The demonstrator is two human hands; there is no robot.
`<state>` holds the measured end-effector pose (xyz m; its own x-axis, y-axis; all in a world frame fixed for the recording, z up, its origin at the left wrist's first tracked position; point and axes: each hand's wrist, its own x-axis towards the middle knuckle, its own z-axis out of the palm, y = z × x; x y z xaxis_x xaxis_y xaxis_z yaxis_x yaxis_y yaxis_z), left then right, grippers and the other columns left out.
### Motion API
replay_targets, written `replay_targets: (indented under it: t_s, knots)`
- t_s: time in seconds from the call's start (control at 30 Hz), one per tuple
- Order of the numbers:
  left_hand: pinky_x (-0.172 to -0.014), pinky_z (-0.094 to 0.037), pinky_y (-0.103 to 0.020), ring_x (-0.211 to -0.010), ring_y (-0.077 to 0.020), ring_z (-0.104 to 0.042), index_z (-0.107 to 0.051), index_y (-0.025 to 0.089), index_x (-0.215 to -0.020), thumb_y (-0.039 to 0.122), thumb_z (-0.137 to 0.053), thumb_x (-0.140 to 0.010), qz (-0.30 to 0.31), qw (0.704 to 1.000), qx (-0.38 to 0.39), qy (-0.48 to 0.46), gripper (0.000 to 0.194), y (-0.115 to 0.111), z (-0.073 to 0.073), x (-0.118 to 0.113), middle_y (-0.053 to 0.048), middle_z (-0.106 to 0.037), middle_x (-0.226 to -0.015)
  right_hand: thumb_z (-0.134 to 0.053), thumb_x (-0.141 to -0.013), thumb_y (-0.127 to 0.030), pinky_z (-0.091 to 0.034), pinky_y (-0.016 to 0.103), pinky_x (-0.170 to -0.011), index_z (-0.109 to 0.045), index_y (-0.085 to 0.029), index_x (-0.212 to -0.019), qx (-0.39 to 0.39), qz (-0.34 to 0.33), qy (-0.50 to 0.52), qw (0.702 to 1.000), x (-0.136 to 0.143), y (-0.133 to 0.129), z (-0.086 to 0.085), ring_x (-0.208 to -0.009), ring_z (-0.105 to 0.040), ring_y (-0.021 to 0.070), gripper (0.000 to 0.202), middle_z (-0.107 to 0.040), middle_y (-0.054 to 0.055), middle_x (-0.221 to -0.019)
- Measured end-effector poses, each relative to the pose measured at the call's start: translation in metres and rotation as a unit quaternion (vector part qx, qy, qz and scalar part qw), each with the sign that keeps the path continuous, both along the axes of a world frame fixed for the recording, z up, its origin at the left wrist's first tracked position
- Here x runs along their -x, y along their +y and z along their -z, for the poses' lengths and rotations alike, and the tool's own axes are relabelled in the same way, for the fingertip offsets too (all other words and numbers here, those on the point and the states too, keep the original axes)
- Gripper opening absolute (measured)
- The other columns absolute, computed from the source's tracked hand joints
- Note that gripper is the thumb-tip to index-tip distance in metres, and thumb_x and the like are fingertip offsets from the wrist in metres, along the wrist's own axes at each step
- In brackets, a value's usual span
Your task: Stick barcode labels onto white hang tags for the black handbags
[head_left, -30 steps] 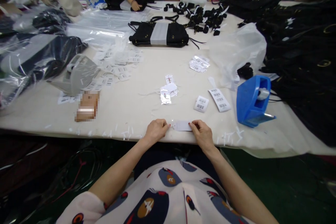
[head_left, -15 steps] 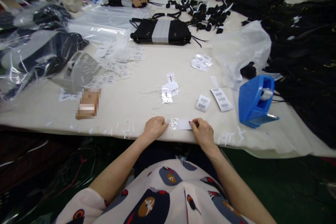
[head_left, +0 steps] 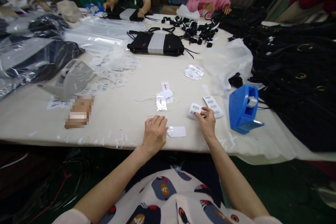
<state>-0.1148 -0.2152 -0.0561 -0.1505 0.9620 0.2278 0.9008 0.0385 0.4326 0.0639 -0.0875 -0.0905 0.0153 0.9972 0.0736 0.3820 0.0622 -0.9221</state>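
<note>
- Right hand (head_left: 207, 123) off white tag (head_left: 177, 132), now touching barcode sheet (head_left: 194, 107); cannot tell if pinching;
- left hand (head_left: 154, 133) still curled beside tag; grip unclear; work seemingly shifts to sheet.

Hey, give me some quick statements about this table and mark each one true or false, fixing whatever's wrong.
1. The right hand has its fingers at a small barcode sheet. True.
2. The left hand is gripping the blue dispenser. False: the left hand is at the left end of a white tag.
3. The blue dispenser stands to the right of both hands. True.
4. The wrapped black bag lies beyond the white tag. True.
5. The band around that bag is red. False: the band is whitish.
</note>
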Motion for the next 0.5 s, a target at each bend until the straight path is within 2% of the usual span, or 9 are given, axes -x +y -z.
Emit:
replay_targets:
  t_s: [0.07,0.1,0.17,0.27,0.33,0.37,0.43,0.5]
  knots:
    - [-0.089,-0.036,-0.041,-0.107,-0.0246,-0.049,-0.055,0.015,-0.105,0.022,-0.055,-0.077,-0.019,0.989,-0.007,-0.149,0.029,0.009,-0.006,-0.008,-0.012,-0.059,-0.11,-0.062,-0.069,-0.033,-0.044,0.033,-0.074,-0.046,-0.02,-0.097,-0.023,-0.046,0.064,0.997,0.004,-0.018,-0.009,-0.073,-0.057,0.0158,0.035,-0.057,-0.001,-0.075]
    - [-0.085,-0.039,-0.038,-0.102,-0.0235,-0.052,-0.056,0.015,-0.104,0.025,-0.059,-0.074,-0.033,0.971,0.002,-0.237,0.031,0.014,-0.008,-0.013,-0.011,-0.06,-0.107,-0.062,-0.07,-0.032,-0.045,0.033,-0.075,-0.046,-0.02,-0.097,-0.03,-0.069,0.081,0.994,0.005,-0.029,-0.015,-0.075,-0.057,0.0155,0.034,-0.057,-0.001,-0.078]
    - [-0.079,-0.043,-0.033,-0.092,-0.021,-0.056,-0.059,0.015,-0.096,0.029,-0.066,-0.068,-0.035,0.913,0.035,-0.405,0.032,0.022,-0.012,-0.022,-0.008,-0.063,-0.096,-0.063,-0.072,-0.031,-0.046,0.032,-0.075,-0.048,-0.021,-0.097,-0.05,-0.103,0.084,0.99,0.004,-0.051,-0.025,-0.077,-0.058,0.015,0.031,-0.057,0.0,-0.083]
    - [-0.074,-0.044,-0.03,-0.078,-0.017,-0.058,-0.063,0.014,-0.084,0.029,-0.069,-0.065,0.031,0.803,0.07,-0.591,0.025,0.025,-0.012,-0.033,-0.003,-0.065,-0.08,-0.062,-0.074,-0.027,-0.047,0.032,-0.074,-0.051,-0.022,-0.099,-0.12,-0.133,0.013,0.984,-0.005,-0.073,-0.035,-0.077,-0.057,0.0151,0.028,-0.057,0.002,-0.086]
    - [-0.073,-0.044,-0.029,-0.075,-0.0154,-0.058,-0.064,0.013,-0.086,0.026,-0.07,-0.064,0.066,0.752,0.073,-0.651,0.027,0.021,-0.011,-0.036,-0.002,-0.065,-0.079,-0.06,-0.076,-0.025,-0.047,0.033,-0.073,-0.05,-0.023,-0.106,-0.166,-0.161,-0.038,0.972,-0.013,-0.079,-0.037,-0.078,-0.057,0.0158,0.033,-0.058,0.003,-0.087]
    - [-0.074,-0.043,-0.028,-0.076,-0.0151,-0.057,-0.064,0.014,-0.089,0.025,-0.071,-0.064,0.077,0.742,0.074,-0.662,0.029,0.018,-0.01,-0.037,-0.002,-0.065,-0.081,-0.06,-0.076,-0.024,-0.047,0.034,-0.074,-0.049,-0.023,-0.111,-0.18,-0.177,-0.056,0.966,-0.016,-0.081,-0.038,-0.079,-0.057,0.0162,0.036,-0.059,0.003,-0.089]
    - [-0.077,-0.042,-0.028,-0.079,-0.0152,-0.057,-0.064,0.014,-0.094,0.023,-0.07,-0.065,0.093,0.744,0.078,-0.657,0.032,0.013,-0.01,-0.037,-0.003,-0.066,-0.086,-0.06,-0.076,-0.023,-0.046,0.035,-0.075,-0.046,-0.023,-0.116,-0.188,-0.205,-0.073,0.958,-0.021,-0.082,-0.038,-0.081,-0.057,0.0168,0.042,-0.059,0.004,-0.091]
    - [-0.078,-0.042,-0.028,-0.082,-0.016,-0.058,-0.062,0.014,-0.101,0.022,-0.07,-0.065,0.098,0.737,0.084,-0.663,0.038,0.01,-0.011,-0.036,-0.004,-0.066,-0.089,-0.06,-0.076,-0.024,-0.046,0.035,-0.077,-0.049,-0.023,-0.115,-0.164,-0.214,-0.07,0.96,-0.021,-0.082,-0.038,-0.082,-0.056,0.0169,0.04,-0.059,0.004,-0.09]
